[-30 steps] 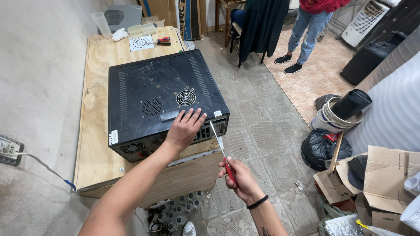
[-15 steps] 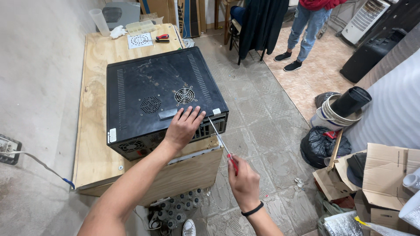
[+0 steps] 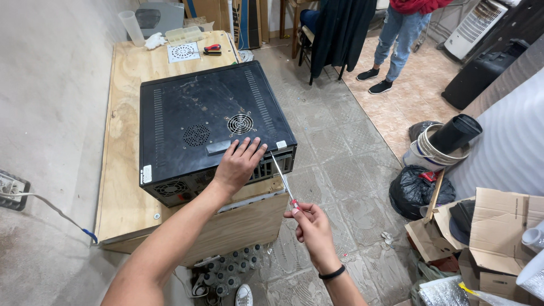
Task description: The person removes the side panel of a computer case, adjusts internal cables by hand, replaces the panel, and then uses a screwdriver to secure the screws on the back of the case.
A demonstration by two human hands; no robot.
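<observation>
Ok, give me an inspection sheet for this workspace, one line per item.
Surface: plywood bench, scuffed, against a wall.
Job's things: black computer case lying flat; screwdriver tip at its rear corner.
Clutter: red-handled tool, white grille, plastic cup, cardboard boxes, black bag.
Grip: left hand flat on the case; right hand pinching the screwdriver handle.
Cables: white cable from a wall socket.
Surroundings: a person standing on the tiled floor.
</observation>
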